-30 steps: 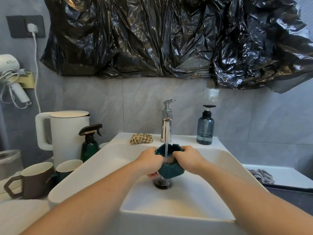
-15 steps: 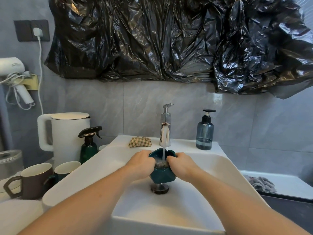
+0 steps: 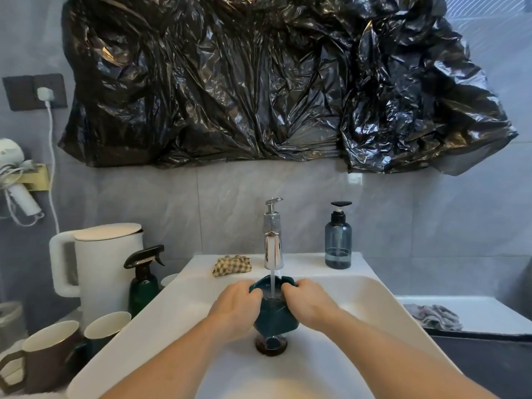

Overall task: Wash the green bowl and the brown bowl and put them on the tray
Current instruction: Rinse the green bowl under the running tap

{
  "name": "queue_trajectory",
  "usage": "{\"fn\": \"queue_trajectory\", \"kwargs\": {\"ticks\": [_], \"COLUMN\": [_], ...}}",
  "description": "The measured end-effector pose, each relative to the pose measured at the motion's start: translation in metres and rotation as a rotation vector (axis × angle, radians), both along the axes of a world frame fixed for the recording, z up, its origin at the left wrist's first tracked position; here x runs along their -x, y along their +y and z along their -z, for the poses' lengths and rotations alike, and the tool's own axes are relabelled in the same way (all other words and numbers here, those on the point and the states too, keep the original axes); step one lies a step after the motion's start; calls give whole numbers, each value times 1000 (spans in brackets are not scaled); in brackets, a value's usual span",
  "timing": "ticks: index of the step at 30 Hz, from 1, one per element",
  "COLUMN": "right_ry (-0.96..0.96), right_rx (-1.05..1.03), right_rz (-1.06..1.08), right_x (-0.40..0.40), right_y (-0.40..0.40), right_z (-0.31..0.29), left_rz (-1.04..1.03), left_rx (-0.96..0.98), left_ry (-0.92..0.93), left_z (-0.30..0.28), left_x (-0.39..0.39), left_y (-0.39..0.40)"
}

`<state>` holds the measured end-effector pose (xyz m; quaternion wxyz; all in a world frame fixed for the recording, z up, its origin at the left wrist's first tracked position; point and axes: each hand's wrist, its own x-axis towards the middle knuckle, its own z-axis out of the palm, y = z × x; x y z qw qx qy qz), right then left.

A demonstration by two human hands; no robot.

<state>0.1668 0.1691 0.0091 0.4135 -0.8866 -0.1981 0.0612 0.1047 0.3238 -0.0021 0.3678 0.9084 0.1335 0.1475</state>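
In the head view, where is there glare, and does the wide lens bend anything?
Head view: bright glare patches on the black plastic sheet, strongest at its right; a highlight runs down the chrome faucet. The wide lens bows the sink rim and the wall edges outward. The green bowl stays fairly sharp.

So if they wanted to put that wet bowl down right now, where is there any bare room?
Bare patches: the sink ledge between the faucet and blue pump bottle, and the white shelf at right beyond the grey rag. The left counter is crowded: kettle, spray bottle, mugs. Both hands hold the green bowl.
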Motion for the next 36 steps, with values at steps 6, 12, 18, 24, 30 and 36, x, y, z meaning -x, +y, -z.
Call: {"fn": "queue_trajectory", "kwargs": {"ticks": [6, 12, 18, 24, 30, 36], "right_ry": [3, 70, 104, 130, 135, 152], "right_rx": [-15, 2, -27, -92, -147, -165], "right_rz": [34, 37, 18, 8, 16, 28], "right_x": [-5, -8, -6, -11, -11, -10], "right_y": [-2, -6, -9, -8, -6, -8], "right_z": [1, 4, 4, 9, 8, 7], "left_rz": [-48, -101, -112, -146, -114, -109], "left_rx": [-84, -144, -161, -111, -54, -49], "left_ry": [-17, 16, 29, 50, 61, 58], "left_z": [2, 6, 3, -1, -1, -2], "left_x": [-7, -11, -10, -8, -6, -1], "left_y": [0, -4, -7, -7, -6, -9]}}
